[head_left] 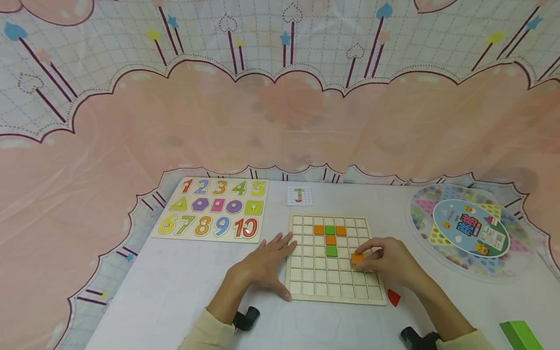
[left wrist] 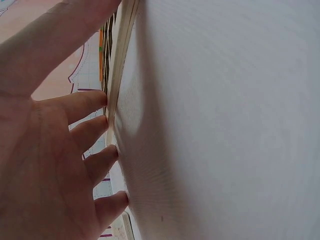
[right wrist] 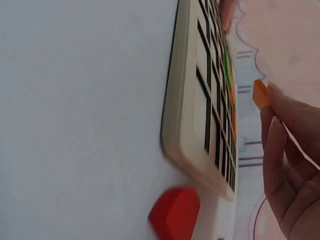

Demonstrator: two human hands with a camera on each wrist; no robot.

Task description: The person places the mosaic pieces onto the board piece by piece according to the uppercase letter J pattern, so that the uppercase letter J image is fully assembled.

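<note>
A wooden grid board (head_left: 308, 288) lies on the white table. Set in its upper cells are a row of two orange square tiles with a green one between, then an orange tile (head_left: 330, 240) and a green tile (head_left: 331, 251) below that middle one. My left hand (head_left: 265, 262) is spread, thumb and fingertips at the board's left edge. Between thumb and fingers my right hand (head_left: 391, 258) pinches an orange square tile (head_left: 357, 258), held above the board's right half; the right wrist view shows this orange tile (right wrist: 259, 94) off the grid.
A small pattern card (head_left: 300, 196) lies behind the board. To the left sits a number-and-shape puzzle board (head_left: 210, 208). A red piece (head_left: 393, 297) lies by the near right corner, a green block (head_left: 520, 335) farther right, and a clear round case (head_left: 470, 228) at back right.
</note>
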